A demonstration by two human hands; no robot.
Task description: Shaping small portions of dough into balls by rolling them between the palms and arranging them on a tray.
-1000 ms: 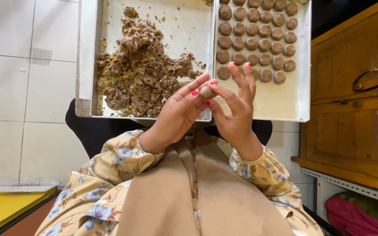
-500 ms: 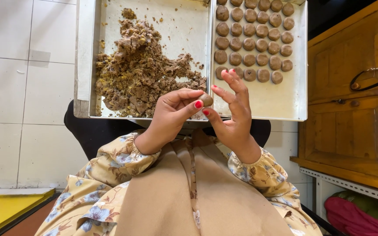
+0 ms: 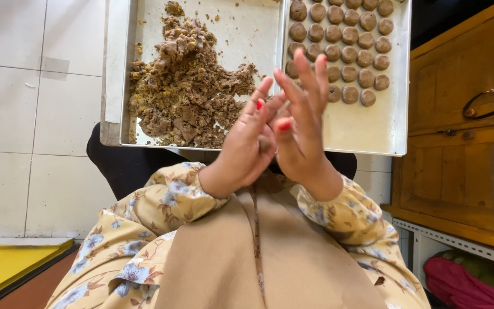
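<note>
Left hand (image 3: pixel 246 150) and right hand (image 3: pixel 299 123) pressed together, grip clamped on a dough lump (image 3: pixel 266 144) between the palms, above the tray (image 3: pixel 367 129). Roll with light, even pressure so the ball stays round, matching the dough balls (image 3: pixel 344 48).

Small brown dough ball (image 3: pixel 265 144), mostly hidden; pressed between both upright palms

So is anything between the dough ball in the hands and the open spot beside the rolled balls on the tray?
Nothing visible. The dough ball sits between the left hand and right hand, right above the tray; bare tray surface lies just below the rolled balls.
</note>
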